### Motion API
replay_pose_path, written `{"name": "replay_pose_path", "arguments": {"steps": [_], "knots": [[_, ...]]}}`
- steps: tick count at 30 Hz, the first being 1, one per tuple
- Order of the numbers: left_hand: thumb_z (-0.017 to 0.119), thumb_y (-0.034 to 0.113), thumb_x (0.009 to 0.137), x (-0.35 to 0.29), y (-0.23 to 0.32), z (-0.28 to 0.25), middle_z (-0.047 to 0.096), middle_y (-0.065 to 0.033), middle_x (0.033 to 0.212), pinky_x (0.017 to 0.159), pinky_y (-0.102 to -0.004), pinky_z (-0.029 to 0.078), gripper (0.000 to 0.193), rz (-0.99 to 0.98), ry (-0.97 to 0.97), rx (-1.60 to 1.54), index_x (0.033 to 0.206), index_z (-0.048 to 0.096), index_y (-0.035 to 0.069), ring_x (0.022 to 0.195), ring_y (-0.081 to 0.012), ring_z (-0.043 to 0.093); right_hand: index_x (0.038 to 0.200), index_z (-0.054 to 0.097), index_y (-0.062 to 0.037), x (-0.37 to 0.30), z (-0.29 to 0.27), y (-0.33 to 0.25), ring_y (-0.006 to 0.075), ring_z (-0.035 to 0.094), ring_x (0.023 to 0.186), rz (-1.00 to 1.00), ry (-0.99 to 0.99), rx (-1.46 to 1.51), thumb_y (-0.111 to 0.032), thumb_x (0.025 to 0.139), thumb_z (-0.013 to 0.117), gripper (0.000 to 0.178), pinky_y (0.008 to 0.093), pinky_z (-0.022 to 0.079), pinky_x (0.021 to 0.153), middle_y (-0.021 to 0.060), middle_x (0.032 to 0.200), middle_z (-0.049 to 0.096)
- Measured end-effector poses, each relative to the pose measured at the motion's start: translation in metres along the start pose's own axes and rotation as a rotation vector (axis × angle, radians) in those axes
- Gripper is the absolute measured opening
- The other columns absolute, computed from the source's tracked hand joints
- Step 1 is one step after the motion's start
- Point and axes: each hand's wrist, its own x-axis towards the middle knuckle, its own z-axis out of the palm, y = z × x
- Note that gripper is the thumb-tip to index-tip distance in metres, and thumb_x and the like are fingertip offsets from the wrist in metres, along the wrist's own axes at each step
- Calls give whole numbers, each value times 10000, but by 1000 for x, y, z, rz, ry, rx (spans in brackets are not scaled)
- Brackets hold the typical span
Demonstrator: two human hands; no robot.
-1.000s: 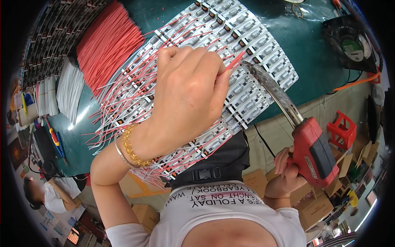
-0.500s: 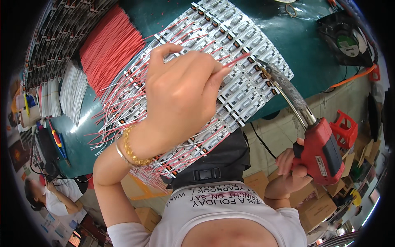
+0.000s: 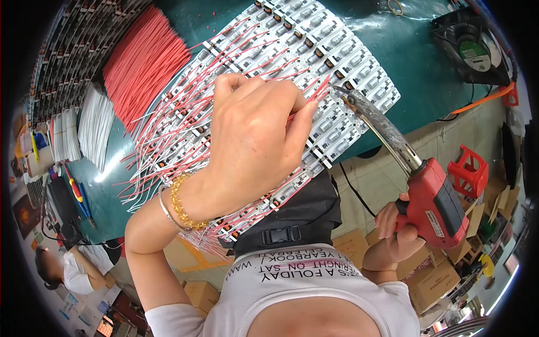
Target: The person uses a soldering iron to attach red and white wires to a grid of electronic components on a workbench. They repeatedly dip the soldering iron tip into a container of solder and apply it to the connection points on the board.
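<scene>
My left hand is closed in a pinch over the board panel, with a few red wires sticking out past the thumb and forefinger. Below it spreads a white panel of many small circuit boards, their left part overlaid with red and white wires. In my right hand is a red gun-shaped soldering iron, gripped by its handle. Its tip reaches over the boards, just right of the red wire ends; whether it touches a board I cannot tell.
A heap of red wires lies upper left, with white wires beside it and stacked board panels further left. A black fan stands at the table's far right. Below the table's right edge is a red stool. Another person sits lower left.
My left hand has shifted slightly down and right. The soldering iron has moved a little to the left, its tip now closer to the red wire ends.
</scene>
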Motion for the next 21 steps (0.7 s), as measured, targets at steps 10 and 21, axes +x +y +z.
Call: {"name": "replay_pose_path", "arguments": {"steps": [10,21], "knots": [[684,76,730,0,0,4,523,-16,581,695,-330,343,145,28,29,45,655,559,72,552,-181,485,1069,435,97,1,-1,0,93,397,358,-17,-82,-48,-442,821,590,613,226,354,394,1,467,428],[683,79,727,0,0,4,516,-22,564,676,-332,339,155,31,33,54,645,552,67,539,-186,482,1156,404,126,0,0,0,89,404,356,-50,-17,-16,-460,817,581,700,229,374,392,-6,465,427]]}}
